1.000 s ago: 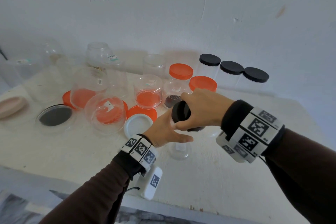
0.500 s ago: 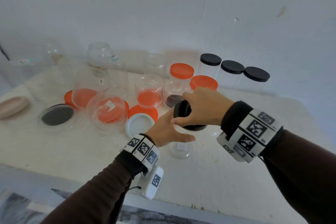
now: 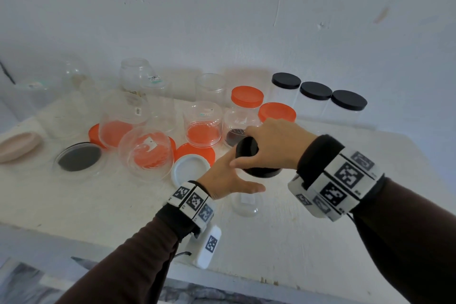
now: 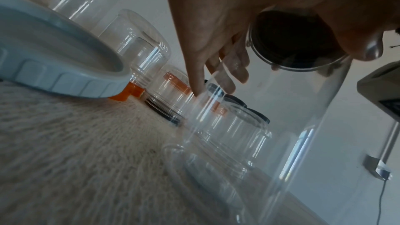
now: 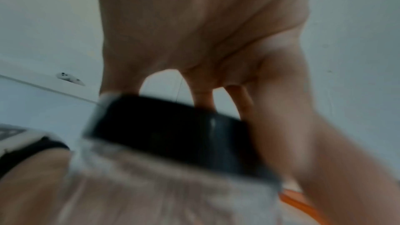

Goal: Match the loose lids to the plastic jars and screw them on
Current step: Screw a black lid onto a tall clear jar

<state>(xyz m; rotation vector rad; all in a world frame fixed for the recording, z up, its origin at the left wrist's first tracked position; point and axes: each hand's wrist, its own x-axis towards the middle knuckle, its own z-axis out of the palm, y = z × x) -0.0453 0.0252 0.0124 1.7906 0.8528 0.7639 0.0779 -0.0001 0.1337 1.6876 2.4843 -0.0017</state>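
the right hand [image 3: 271,145] grasps the black lid [image 3: 256,158] directly on top of the upright clear jar [image 3: 246,202], which the left hand [image 3: 227,177] clasps from the left side.

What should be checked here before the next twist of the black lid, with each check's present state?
1. Right hand grips the black lid from above: ok.
2. Left hand steadies the clear jar by its side: ok; in the left wrist view its fingers lie against the wall.
3. Jar stands upright on the table: ok.
4. Lid sits level on the jar's mouth: cannot tell; the right wrist view is blurred.
5. Thread fully engaged, lid tight: cannot tell.
6. Room around the jar: ok; the nearest thing, the white lid, lies apart, to the left.
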